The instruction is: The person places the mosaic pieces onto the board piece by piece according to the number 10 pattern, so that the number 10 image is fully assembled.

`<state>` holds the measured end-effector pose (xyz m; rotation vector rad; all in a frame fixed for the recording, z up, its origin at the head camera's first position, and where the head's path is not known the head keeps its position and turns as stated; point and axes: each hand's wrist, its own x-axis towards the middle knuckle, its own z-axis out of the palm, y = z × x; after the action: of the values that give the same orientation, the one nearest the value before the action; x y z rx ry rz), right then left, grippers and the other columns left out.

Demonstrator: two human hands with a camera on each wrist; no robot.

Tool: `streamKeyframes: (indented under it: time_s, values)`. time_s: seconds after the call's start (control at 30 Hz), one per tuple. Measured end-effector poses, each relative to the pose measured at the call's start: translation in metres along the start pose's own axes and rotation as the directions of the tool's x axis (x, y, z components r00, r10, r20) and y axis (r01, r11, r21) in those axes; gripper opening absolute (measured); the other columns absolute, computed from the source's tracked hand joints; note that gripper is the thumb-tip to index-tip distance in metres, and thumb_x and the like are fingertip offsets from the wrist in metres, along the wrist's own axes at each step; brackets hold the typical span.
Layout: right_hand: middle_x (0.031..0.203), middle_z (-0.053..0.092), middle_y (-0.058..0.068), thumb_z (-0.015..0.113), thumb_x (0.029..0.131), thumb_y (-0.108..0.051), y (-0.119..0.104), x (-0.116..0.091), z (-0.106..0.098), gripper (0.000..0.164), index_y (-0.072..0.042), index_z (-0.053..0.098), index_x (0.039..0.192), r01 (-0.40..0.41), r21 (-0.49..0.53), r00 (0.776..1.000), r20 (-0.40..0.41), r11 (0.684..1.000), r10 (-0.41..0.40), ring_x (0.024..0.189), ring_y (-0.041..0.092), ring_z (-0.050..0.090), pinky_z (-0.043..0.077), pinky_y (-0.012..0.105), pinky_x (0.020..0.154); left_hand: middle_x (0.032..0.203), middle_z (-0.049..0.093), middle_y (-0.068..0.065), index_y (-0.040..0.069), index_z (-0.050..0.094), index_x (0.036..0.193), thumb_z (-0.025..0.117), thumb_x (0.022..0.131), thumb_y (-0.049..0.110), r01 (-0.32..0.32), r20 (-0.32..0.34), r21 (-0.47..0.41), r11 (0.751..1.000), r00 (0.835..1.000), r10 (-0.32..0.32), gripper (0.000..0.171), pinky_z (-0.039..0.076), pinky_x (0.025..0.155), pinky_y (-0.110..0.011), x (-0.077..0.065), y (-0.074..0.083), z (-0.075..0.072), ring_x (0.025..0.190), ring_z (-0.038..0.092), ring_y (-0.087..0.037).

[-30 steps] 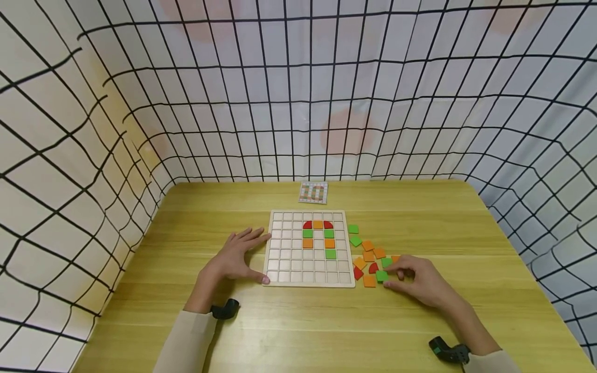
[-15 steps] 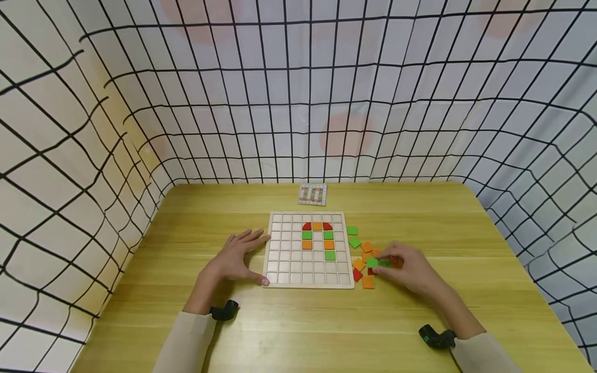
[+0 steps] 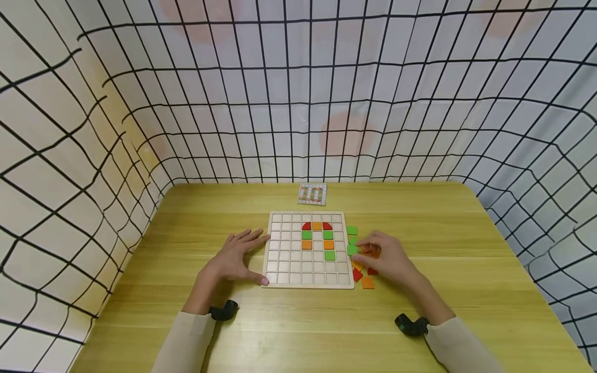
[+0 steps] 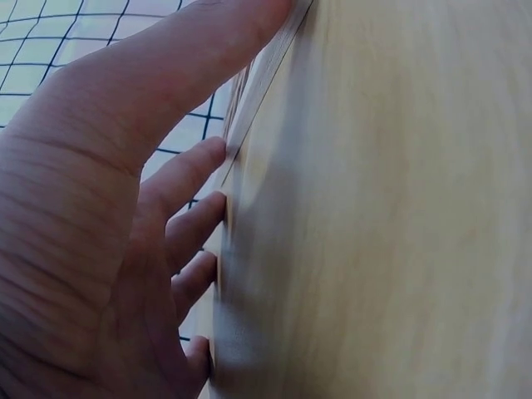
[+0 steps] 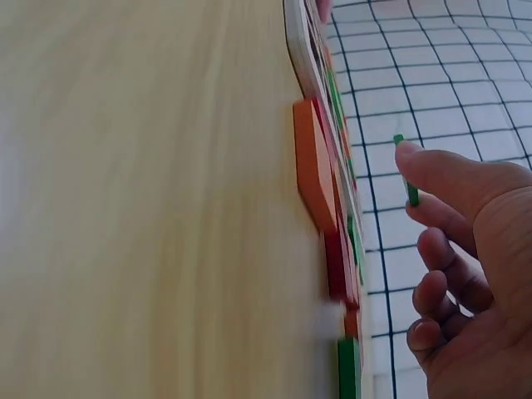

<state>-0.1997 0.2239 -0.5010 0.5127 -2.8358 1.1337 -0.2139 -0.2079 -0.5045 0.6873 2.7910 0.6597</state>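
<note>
My right hand (image 3: 384,256) pinches a green square tile (image 3: 352,250) between thumb and index finger at the right edge of the wooden grid board (image 3: 284,264). In the right wrist view that tile (image 5: 406,170) is raised above the table, seen edge-on. My left hand (image 3: 235,257) lies spread at the board's left side, with thumb at the near corner and fingertips at the edge; the left wrist view shows its fingers (image 4: 195,229) straight. On the board sit red quarter-round tiles (image 3: 306,226), orange squares (image 3: 317,226) and green squares (image 3: 329,255), forming an arch-like shape.
Loose tiles lie right of the board, including a green one (image 3: 352,230), a red one (image 3: 357,275) and an orange one (image 3: 368,283); my right hand covers several others. A small pattern card (image 3: 312,194) lies behind the board. Black netting (image 3: 298,103) surrounds the table.
My right hand has lifted the green tile from the loose pile and carried it left to the board's right edge. The left hand has stayed in place.
</note>
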Motion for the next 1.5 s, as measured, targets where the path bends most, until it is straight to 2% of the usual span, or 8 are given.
streamKeyframes:
  time_s: [0.27, 0.4, 0.57, 0.8, 1.07, 1.27, 1.5]
  values:
    - [0.088, 0.061, 0.003, 0.087, 0.084, -0.033, -0.018, 0.015, 0.016, 0.029, -0.017, 0.081, 0.108, 0.023, 0.016, 1.000, 0.011, 1.000, -0.023, 0.077, 0.017, 0.047, 0.036, 0.027, 0.065, 0.171, 0.028, -0.003, 0.030, 0.040, 0.160, 0.087, 0.061, 0.073, 0.004, 0.002, 0.011, 1.000, 1.000, -0.004, 0.118, 0.007, 0.125, -0.071, 0.000, 0.000, -0.001, 0.159, 0.018, -0.039]
    - [0.088, 0.060, 0.003, 0.087, 0.084, -0.033, -0.027, 0.023, 0.027, 0.029, -0.018, 0.080, 0.108, 0.035, 0.025, 0.999, 0.026, 0.999, -0.035, 0.075, 0.017, 0.047, 0.037, 0.027, 0.063, 0.171, 0.028, -0.003, 0.030, 0.040, 0.160, 0.086, 0.061, 0.074, 0.005, 0.004, 0.023, 1.000, 1.000, -0.005, 0.117, 0.008, 0.124, -0.071, 0.000, 0.001, -0.002, 0.159, 0.019, -0.039]
    - [0.094, 0.066, -0.002, 0.088, 0.083, -0.034, -0.036, 0.034, 0.042, 0.028, -0.020, 0.081, 0.107, 0.070, 0.023, 0.997, 0.036, 0.997, -0.071, 0.078, 0.016, 0.050, 0.041, 0.028, 0.067, 0.171, 0.029, -0.004, 0.030, 0.040, 0.160, 0.085, 0.064, 0.073, -0.004, -0.001, 0.030, 1.000, 1.000, 0.004, 0.114, 0.009, 0.124, -0.072, -0.001, 0.002, -0.005, 0.158, 0.021, -0.041]
    - [0.088, 0.062, 0.001, 0.088, 0.083, -0.034, -0.046, 0.043, 0.058, 0.028, -0.019, 0.081, 0.106, 0.091, 0.049, 0.993, 0.065, 0.995, -0.094, 0.077, 0.019, 0.048, 0.038, 0.030, 0.066, 0.170, 0.030, -0.004, 0.031, 0.041, 0.159, 0.085, 0.063, 0.074, -0.001, -0.012, 0.032, 0.999, 1.000, 0.001, 0.114, 0.010, 0.124, -0.072, -0.001, 0.003, -0.006, 0.158, 0.022, -0.040]
    - [0.096, 0.065, -0.006, 0.087, 0.083, -0.036, -0.051, 0.046, 0.070, 0.026, -0.022, 0.081, 0.105, 0.047, 0.044, 0.993, 0.106, 0.998, -0.051, 0.088, 0.013, 0.055, 0.049, 0.030, 0.077, 0.170, 0.030, -0.004, 0.031, 0.042, 0.159, 0.085, 0.061, 0.075, 0.001, -0.015, 0.041, 0.999, 1.000, -0.001, 0.115, 0.010, 0.124, -0.072, -0.001, 0.002, -0.005, 0.158, 0.022, -0.040]
    - [0.102, 0.068, -0.006, 0.088, 0.082, -0.036, -0.056, 0.046, 0.077, 0.029, -0.019, 0.082, 0.105, 0.025, 0.042, 0.995, 0.097, 0.999, -0.029, 0.094, 0.013, 0.060, 0.052, 0.034, 0.087, 0.170, 0.031, -0.005, 0.030, 0.043, 0.158, 0.086, 0.061, 0.074, -0.006, -0.025, 0.034, 0.999, 1.000, 0.007, 0.115, 0.010, 0.123, -0.072, 0.000, 0.001, -0.006, 0.158, 0.022, -0.040]
    - [0.102, 0.069, -0.007, 0.088, 0.083, -0.037, -0.056, 0.044, 0.080, 0.031, -0.019, 0.082, 0.107, -0.001, 0.031, 0.997, 0.081, 1.000, -0.002, 0.094, 0.012, 0.059, 0.052, 0.034, 0.086, 0.169, 0.031, -0.006, 0.030, 0.043, 0.158, 0.085, 0.062, 0.075, -0.016, -0.013, 0.038, 0.999, 1.000, 0.016, 0.115, 0.011, 0.123, -0.073, 0.001, 0.001, -0.003, 0.157, 0.022, -0.041]
